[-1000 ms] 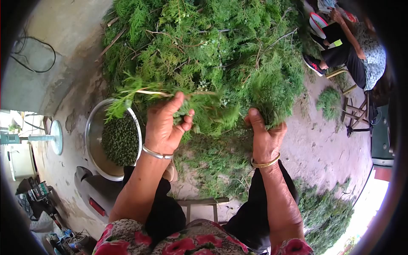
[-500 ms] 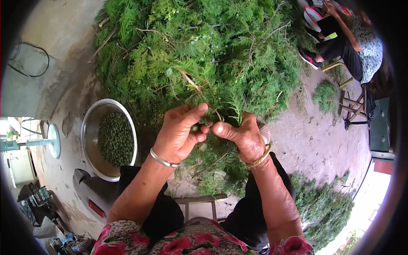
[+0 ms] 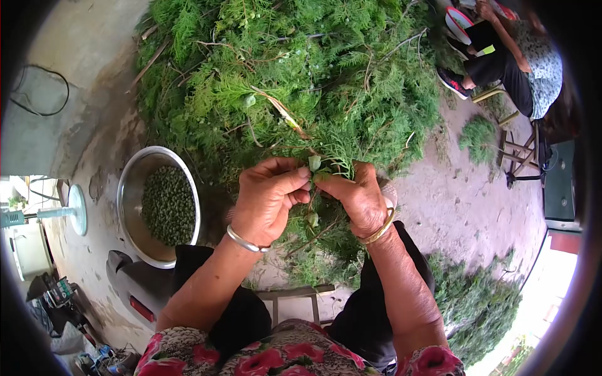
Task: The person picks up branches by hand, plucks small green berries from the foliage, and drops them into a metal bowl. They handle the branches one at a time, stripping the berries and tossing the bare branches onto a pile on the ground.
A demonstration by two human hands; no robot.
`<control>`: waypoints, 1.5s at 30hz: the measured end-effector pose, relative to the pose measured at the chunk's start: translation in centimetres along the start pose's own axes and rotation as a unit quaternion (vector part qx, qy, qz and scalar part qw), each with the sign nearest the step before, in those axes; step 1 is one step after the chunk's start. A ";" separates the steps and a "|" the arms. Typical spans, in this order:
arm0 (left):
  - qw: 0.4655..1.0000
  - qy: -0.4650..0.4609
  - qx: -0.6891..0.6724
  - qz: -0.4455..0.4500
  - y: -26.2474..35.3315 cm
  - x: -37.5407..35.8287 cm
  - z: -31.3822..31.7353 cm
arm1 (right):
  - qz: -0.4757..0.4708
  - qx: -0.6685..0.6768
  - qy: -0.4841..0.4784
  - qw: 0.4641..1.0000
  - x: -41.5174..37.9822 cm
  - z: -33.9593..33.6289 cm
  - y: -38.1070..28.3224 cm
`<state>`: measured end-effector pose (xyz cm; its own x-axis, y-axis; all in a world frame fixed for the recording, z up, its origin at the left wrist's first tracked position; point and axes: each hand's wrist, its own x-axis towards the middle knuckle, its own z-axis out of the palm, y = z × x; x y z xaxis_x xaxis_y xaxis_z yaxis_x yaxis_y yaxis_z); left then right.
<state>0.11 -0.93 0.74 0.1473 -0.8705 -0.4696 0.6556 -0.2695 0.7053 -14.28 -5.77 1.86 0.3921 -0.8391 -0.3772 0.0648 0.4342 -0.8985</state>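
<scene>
Left hand (image 3: 266, 197) and right hand (image 3: 357, 197) meeting at centre, fingertips closing in a pinch on a green sprig (image 3: 337, 160). Branches (image 3: 295, 62) heaping at twelve o'clock on dusty floor (image 3: 467, 210). Metal bowl (image 3: 130, 207) holding green berries (image 3: 168, 205) at nine, fan (image 3: 77, 210) standing beyond. Person (image 3: 542, 75) sitting at two.

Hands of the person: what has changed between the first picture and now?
The left hand and right hand have moved inward, toward each other. They were apart; now both pinch one green sprig in front. The metal bowl of green berries and the branch pile stayed as they were.
</scene>
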 end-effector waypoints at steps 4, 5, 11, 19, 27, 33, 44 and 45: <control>1.000 -0.003 0.002 0.005 -0.1 0.1 0.0 | -0.040 -0.087 0.001 0.995 0.2 -0.3 0.4; 1.000 -0.002 0.003 0.006 -0.1 0.1 -0.1 | -0.067 -0.142 -0.002 0.988 0.2 -0.3 0.4; 1.000 -0.009 0.014 0.003 0.0 -0.3 0.3 | -0.145 -0.250 -0.015 0.957 0.1 -0.1 0.4; 0.997 -0.048 0.051 0.039 0.4 -0.5 0.8 | -0.111 -0.090 -0.015 0.990 0.1 -0.5 1.2; 0.992 -0.124 -0.021 -0.002 1.5 -0.6 0.4 | -0.002 0.098 0.012 0.995 0.0 -0.9 0.5; 0.979 -0.152 -0.132 0.001 2.2 0.4 -0.6 | 0.005 -0.007 -0.009 1.000 0.1 -0.8 0.1; 0.944 -0.071 0.311 0.079 2.5 -0.8 1.3 | -0.160 -0.244 -0.091 0.952 0.3 -1.8 1.3; 0.945 -0.071 0.310 0.078 2.7 -0.9 1.2 | -0.219 -0.274 -0.115 0.930 0.3 -2.0 1.4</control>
<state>0.86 -1.39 3.67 0.0764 -0.9541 -0.2895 0.0669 -0.2848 0.9563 -15.93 -6.06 0.10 0.6272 -0.7771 0.0523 -0.1882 -0.2164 -0.9580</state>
